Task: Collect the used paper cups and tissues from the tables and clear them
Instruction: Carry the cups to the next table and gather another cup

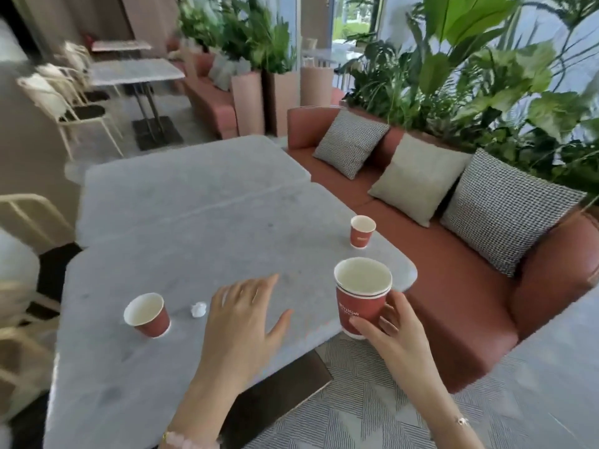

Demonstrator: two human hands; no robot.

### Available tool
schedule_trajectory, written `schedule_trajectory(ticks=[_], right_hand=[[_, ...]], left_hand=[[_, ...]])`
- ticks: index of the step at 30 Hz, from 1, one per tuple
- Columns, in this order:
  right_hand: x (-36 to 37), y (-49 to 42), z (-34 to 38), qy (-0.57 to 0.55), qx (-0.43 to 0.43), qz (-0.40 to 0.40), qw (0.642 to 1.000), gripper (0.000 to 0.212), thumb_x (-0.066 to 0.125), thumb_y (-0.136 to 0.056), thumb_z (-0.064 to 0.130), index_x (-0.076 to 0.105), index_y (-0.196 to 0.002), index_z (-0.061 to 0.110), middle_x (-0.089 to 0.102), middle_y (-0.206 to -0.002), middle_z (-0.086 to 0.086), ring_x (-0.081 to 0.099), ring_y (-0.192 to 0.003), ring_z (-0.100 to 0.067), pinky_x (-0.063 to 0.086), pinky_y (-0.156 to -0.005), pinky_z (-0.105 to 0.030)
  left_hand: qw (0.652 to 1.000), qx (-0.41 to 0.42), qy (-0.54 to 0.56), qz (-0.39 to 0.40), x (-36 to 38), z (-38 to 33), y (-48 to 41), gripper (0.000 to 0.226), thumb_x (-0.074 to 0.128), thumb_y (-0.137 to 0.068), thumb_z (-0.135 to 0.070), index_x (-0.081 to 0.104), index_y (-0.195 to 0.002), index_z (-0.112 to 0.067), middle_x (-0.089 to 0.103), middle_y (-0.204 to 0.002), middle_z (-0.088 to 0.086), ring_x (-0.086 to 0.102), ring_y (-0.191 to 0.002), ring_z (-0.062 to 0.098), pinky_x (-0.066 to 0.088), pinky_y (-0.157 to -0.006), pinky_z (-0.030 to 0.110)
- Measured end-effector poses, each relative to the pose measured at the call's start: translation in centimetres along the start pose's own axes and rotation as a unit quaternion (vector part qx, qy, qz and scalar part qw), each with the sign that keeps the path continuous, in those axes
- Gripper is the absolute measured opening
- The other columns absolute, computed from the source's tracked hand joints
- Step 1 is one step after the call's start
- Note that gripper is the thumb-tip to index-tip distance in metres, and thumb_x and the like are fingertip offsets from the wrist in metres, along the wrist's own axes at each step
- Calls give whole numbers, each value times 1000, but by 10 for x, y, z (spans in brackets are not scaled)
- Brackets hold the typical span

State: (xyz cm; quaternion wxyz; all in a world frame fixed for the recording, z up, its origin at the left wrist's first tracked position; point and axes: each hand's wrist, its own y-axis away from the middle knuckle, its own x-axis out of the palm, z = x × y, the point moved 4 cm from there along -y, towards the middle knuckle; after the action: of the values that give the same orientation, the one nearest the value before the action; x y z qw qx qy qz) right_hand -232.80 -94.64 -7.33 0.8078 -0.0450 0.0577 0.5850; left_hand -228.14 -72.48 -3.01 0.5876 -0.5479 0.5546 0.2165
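Presently, stacked cups (359, 298) are being gripped by the right hand (390, 324), the left hand (241, 322) being spread empty at nine o'clock.

Grey table (194, 228), near cup (147, 315), far cup (362, 231), tissue (198, 309)

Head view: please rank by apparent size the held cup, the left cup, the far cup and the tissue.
1. held cup, though nearest the camera, so its true rank is unsure
2. left cup
3. far cup, perhaps only distance
4. tissue
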Motion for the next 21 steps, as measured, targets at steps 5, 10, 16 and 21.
schedule_trajectory(ticks=[5,10,16,21], right_hand=[[56,-53,-4,10,13,79,997,63,79,-73,14,48,-127,27,64,-118,3,61,-109,-12,49,-95,-35],[123,-99,-3,11,4,136,991,62,80,-72,10,50,-124,23,65,-115,1,62,-105,-11,50,-91,-30],[190,-137,-1,8,-7,175,985,60,80,-70,9,53,-121,25,66,-110,4,64,-97,0,50,-76,-15],[232,-147,-3,9,-8,226,974,60,80,-71,9,53,-121,27,66,-110,6,62,-95,5,49,-76,-9]], left_hand=[[997,-67,-31,-8,5,54,-10,48,75,-74,-35,66,-112,-7,71,-98,7,67,-90,29,51,-83,46],[990,-131,-41,-16,6,108,-28,48,63,-78,-41,66,-112,-9,71,-97,6,67,-89,29,51,-82,43],[982,-169,-62,-57,2,160,-38,51,54,-79,-44,66,-111,-7,71,-96,7,67,-88,27,51,-82,44],[972,-218,-74,-52,0,192,-32,56,44,-80,-49,64,-115,-10,70,-101,5,66,-93,28,49,-85,44]])
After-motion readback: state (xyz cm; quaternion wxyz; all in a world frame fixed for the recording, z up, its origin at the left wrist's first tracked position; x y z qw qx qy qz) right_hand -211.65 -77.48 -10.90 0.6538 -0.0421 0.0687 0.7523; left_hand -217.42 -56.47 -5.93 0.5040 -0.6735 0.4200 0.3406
